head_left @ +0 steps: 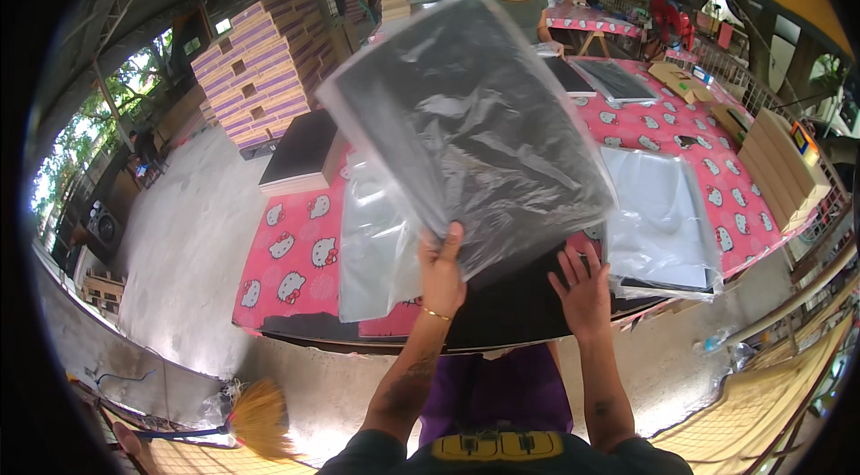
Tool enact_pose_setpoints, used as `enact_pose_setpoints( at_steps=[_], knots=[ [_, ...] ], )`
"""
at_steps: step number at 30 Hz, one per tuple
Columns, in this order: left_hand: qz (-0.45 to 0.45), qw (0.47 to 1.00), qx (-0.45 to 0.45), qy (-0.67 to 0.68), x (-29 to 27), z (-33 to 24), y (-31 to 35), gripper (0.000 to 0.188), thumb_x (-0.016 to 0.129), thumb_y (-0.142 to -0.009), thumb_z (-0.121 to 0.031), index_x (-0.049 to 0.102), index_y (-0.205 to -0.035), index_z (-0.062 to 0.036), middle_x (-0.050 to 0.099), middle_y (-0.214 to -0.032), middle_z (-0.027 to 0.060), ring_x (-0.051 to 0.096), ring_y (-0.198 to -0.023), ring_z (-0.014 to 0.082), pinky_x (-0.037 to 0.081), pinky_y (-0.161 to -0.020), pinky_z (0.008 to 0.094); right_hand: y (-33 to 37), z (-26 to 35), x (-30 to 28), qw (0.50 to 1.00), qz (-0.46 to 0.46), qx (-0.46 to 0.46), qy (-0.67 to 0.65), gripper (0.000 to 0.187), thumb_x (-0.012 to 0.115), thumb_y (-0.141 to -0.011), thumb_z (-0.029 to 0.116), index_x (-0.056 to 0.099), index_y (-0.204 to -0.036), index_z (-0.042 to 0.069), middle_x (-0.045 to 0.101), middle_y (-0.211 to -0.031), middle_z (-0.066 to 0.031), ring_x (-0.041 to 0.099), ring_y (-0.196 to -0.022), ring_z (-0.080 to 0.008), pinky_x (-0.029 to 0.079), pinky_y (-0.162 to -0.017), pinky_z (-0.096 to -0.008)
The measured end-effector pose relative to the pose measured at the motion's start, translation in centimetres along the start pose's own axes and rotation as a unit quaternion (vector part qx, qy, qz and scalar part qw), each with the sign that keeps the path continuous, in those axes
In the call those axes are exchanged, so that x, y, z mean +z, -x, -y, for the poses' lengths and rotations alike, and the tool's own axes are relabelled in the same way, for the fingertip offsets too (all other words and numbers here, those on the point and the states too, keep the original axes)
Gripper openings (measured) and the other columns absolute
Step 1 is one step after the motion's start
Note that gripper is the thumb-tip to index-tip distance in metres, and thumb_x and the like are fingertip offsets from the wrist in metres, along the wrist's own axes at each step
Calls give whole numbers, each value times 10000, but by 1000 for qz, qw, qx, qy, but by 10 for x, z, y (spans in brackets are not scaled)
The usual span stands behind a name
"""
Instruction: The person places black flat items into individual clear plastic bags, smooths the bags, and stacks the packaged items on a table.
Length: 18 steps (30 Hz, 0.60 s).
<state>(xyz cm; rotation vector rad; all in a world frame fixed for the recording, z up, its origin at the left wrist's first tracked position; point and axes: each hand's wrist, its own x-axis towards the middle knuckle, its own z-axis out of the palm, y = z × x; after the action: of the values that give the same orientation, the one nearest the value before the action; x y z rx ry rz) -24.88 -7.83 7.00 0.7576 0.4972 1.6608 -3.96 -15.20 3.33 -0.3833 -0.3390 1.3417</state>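
Note:
A flat black sheet in a clear plastic sleeve (475, 130) is held up at a tilt above the table. My left hand (442, 267) grips its lower edge, thumb on top. Just below its lower right corner, my right hand (582, 287) is open with fingers spread, beside a pile of plastic-sleeved sheets (658, 215). Clear plastic sleeves (372, 251) lie to the left, partly hidden behind the raised sheet. A black surface (511, 300) shows on the table between my forearms. At the far left corner sits a thick stack of black-topped sheets (305, 145).
The table (282, 282) has a pink cartoon-print cover. Tall stacks of boards (255, 72) rise at the back left. Brown cartons (779, 166) stand on the right edge. Across the table is another person (520, 0). A straw broom (260, 417) lies at the lower left.

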Motion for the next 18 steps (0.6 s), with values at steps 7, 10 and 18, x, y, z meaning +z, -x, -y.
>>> enact_pose_setpoints(
  at_steps=[7, 10, 18],
  knots=[
    [51, 970, -54, -233, 8, 44, 40, 303, 532, -969, -271, 567, -1104, -3, 618, -1033, 41, 542, -913, 87, 476, -842, 278, -30, -13, 22, 988, -75, -137, -13, 368, 570, -909, 36, 468, -1260, 81, 557, -1191, -54, 544, -1082, -201, 461, -938, -347],
    [96, 969, -101, -203, 4, 54, 62, 361, 453, -997, -321, 570, -1045, 17, 643, -1000, 71, 596, -900, 110, 526, -788, 280, -28, -9, 36, 981, -84, -176, -10, 343, 563, -910, 33, 481, -1241, 71, 561, -1172, -67, 560, -1050, -211, 486, -907, -358],
    [219, 905, -73, -356, -20, 33, 68, 236, 505, -974, -181, 601, -1029, 27, 672, -899, 93, 662, -864, 158, 534, -754, 263, -46, 42, -12, 962, -118, -244, 5, 294, 565, -910, 54, 494, -1188, -12, 593, -1105, -137, 605, -989, -238, 530, -887, -370]
  ],
)
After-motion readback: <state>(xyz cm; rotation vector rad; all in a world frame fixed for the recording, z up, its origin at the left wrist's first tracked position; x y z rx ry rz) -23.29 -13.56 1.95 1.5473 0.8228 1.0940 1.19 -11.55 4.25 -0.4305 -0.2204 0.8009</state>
